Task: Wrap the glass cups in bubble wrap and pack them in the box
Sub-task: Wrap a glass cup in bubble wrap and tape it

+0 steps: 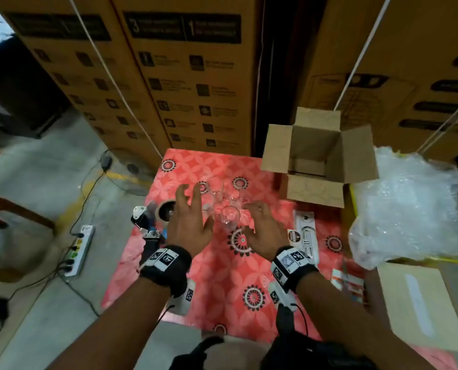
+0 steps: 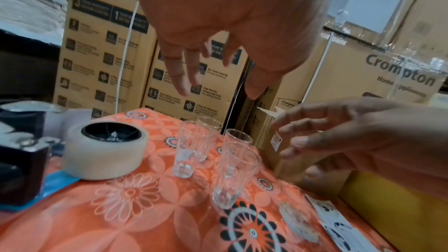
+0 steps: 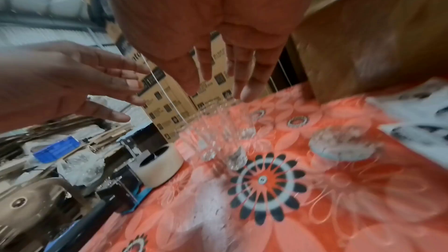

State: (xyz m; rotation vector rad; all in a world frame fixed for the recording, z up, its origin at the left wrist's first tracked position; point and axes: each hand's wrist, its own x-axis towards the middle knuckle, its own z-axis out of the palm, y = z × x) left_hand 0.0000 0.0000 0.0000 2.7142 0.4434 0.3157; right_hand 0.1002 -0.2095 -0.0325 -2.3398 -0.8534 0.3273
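Glass cups (image 2: 206,152) stand between the spread, empty left hand (image 1: 189,222) and right hand (image 1: 262,225).

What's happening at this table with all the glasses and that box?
A person is about to pack glassware. Both the left hand and the right hand hover open on either side of a cluster of four clear glass cups standing upright on the flowered tablecloth. Neither holds anything. The open cardboard box looks empty, the bubble wrap lies to the right, and a tape roll sits left.
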